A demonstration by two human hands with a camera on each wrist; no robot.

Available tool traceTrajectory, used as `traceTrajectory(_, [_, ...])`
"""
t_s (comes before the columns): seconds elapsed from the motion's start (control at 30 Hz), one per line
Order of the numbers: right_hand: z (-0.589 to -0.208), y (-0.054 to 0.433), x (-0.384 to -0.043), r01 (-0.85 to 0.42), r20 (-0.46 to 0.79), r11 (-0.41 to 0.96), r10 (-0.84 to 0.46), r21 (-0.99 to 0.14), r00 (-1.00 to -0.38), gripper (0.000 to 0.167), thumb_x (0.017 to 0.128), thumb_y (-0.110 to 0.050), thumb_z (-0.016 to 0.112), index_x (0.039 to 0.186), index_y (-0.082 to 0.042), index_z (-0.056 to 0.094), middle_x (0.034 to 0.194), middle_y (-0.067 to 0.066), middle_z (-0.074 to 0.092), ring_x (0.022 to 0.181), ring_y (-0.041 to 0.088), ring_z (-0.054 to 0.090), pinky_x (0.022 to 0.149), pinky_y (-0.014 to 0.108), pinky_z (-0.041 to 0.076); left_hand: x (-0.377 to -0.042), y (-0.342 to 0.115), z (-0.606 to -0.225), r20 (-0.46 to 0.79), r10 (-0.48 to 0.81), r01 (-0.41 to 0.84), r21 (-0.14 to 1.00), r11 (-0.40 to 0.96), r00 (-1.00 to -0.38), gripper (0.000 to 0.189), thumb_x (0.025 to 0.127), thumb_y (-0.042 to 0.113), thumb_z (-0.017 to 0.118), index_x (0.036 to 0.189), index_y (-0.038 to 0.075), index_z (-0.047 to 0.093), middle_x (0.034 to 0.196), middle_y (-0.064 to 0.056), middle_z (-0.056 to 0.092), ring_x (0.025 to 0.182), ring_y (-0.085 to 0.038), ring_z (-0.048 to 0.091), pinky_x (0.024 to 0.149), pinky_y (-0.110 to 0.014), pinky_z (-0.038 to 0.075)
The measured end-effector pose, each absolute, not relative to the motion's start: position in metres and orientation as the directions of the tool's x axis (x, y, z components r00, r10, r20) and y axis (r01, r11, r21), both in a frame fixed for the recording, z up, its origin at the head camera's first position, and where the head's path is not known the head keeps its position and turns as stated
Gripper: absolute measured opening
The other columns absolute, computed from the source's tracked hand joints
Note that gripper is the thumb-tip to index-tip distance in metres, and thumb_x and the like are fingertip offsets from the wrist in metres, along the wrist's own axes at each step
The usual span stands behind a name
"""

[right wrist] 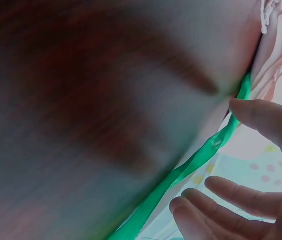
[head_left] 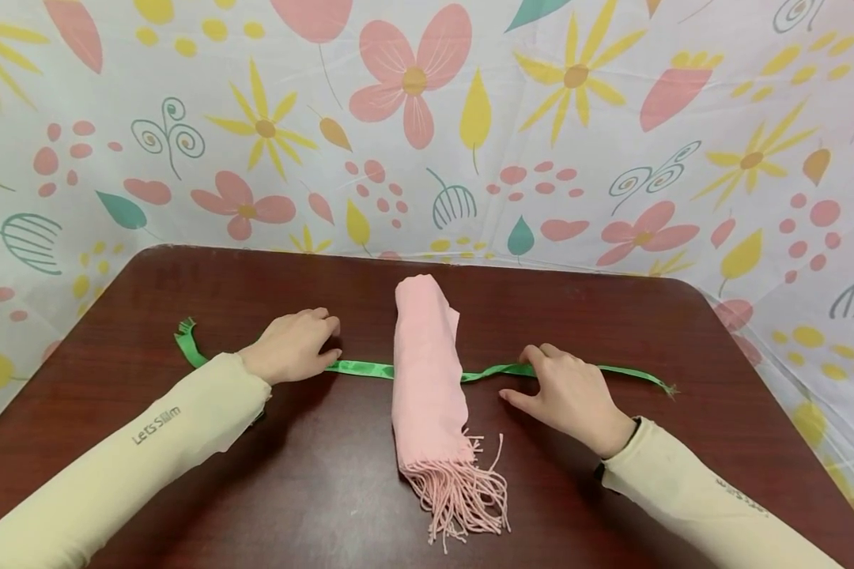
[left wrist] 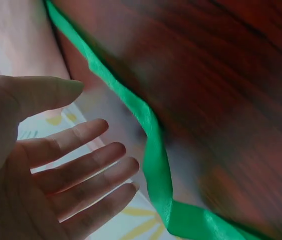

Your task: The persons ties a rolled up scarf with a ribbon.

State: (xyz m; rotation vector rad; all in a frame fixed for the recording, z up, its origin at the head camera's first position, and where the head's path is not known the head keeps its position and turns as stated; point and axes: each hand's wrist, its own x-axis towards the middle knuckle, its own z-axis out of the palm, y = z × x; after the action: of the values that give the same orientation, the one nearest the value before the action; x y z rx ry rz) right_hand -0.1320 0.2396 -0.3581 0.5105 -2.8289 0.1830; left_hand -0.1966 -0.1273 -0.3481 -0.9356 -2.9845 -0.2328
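And here the green ribbon [head_left: 359,369] runs crosswise beneath the fringed pink scarf [head_left: 427,371] on the table [head_left: 320,498], seemingly so both ends lie within reach, left hand [head_left: 292,345] and right hand [head_left: 568,391] at either side, fingers apart, gripping nothing!

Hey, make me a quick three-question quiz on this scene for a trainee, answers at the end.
1. True or false: the green ribbon passes beneath the pink scarf.
2. The scarf's fringe points toward: A) the patterned backdrop, B) the person, C) the person's right.
3. Is the left hand gripping the ribbon?

Key:
1. True.
2. B.
3. No; its thumb and fingers stand apart, with no ribbon between them.
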Motion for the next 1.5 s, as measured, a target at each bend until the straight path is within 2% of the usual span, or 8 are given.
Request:
traceTrajectory(0.43, [-0.359,0.250,-0.136,-0.325,0.227,0.943,-0.303,-0.066,-0.925,0.050,0.070,-0.038,0.082,0.102,-0.003,0.066,0.088,0.011,0.063,0.063,0.025,0.062,0.047,0.039,0.047,-0.192,-0.136,-0.342,0.033,0.549,0.547,0.150,0.824,-0.835,0.016,0.085,0.018,0.069,0.093,0.005,0.065,0.081,-0.005,0.057,0.070,-0.019,0.059,0.055,-0.034,0.049])
traceTrajectory(0.7, [-0.357,0.257,-0.139,-0.331,0.192,0.941,-0.311,-0.078,-0.931,0.042,0.074,-0.028,0.080,0.106,-0.003,0.067,0.088,0.011,0.063,0.064,0.021,0.061,0.047,0.034,0.045,-0.186,-0.142,-0.342,-0.019,0.548,0.539,0.154,0.828,-0.836,0.022,0.079,0.015,0.075,0.095,0.004,0.064,0.084,-0.006,0.059,0.074,-0.020,0.061,0.058,-0.034,0.050])
traceTrajectory(0.83, [-0.356,0.261,-0.140,-0.318,0.162,0.943,-0.301,-0.092,-0.940,0.034,0.077,-0.020,0.077,0.104,-0.003,0.068,0.089,0.012,0.064,0.063,0.019,0.060,0.046,0.031,0.044,-0.185,-0.144,-0.342,-0.036,0.549,0.538,0.154,0.829,-0.835,0.026,0.076,0.013,0.078,0.096,0.004,0.065,0.084,-0.005,0.059,0.075,-0.019,0.060,0.058,-0.033,0.050])
traceTrajectory(0.93, [-0.355,0.263,-0.142,-0.300,0.136,0.948,-0.285,-0.108,-0.949,0.028,0.079,-0.017,0.074,0.103,-0.003,0.068,0.089,0.013,0.064,0.062,0.020,0.059,0.045,0.031,0.042,-0.184,-0.146,-0.341,-0.046,0.545,0.533,0.161,0.831,-0.837,0.022,0.076,0.011,0.077,0.093,0.005,0.065,0.082,-0.004,0.058,0.073,-0.017,0.058,0.057,-0.032,0.048])
traceTrajectory(1.1, [-0.354,0.267,-0.144,-0.286,0.117,0.951,-0.272,-0.117,-0.955,0.022,0.081,-0.013,0.072,0.100,-0.003,0.069,0.088,0.013,0.064,0.062,0.022,0.059,0.045,0.034,0.043,-0.182,-0.153,-0.340,-0.058,0.548,0.531,0.184,0.827,-0.834,0.014,0.076,0.003,0.073,0.081,0.010,0.062,0.077,-0.001,0.057,0.071,-0.016,0.055,0.056,-0.031,0.045])
traceTrajectory(1.27, [-0.354,0.270,-0.145,-0.278,0.123,0.953,-0.263,-0.122,-0.957,0.015,0.081,-0.009,0.070,0.095,-0.004,0.071,0.087,0.012,0.065,0.066,0.025,0.061,0.047,0.037,0.046,-0.181,-0.159,-0.340,-0.057,0.554,0.527,0.243,0.815,-0.831,0.022,0.077,-0.002,0.068,0.069,0.013,0.054,0.071,0.003,0.053,0.067,-0.014,0.048,0.053,-0.028,0.040])
traceTrajectory(1.5, [-0.356,0.275,-0.148,-0.254,0.149,0.955,-0.232,-0.150,-0.961,0.008,0.078,-0.003,0.067,0.083,-0.008,0.072,0.080,0.010,0.066,0.067,0.027,0.062,0.048,0.038,0.045,-0.183,-0.161,-0.338,-0.082,0.562,0.529,0.247,0.812,-0.823,0.022,0.076,-0.002,0.067,0.068,0.013,0.053,0.064,0.004,0.048,0.061,-0.011,0.043,0.050,-0.025,0.035])
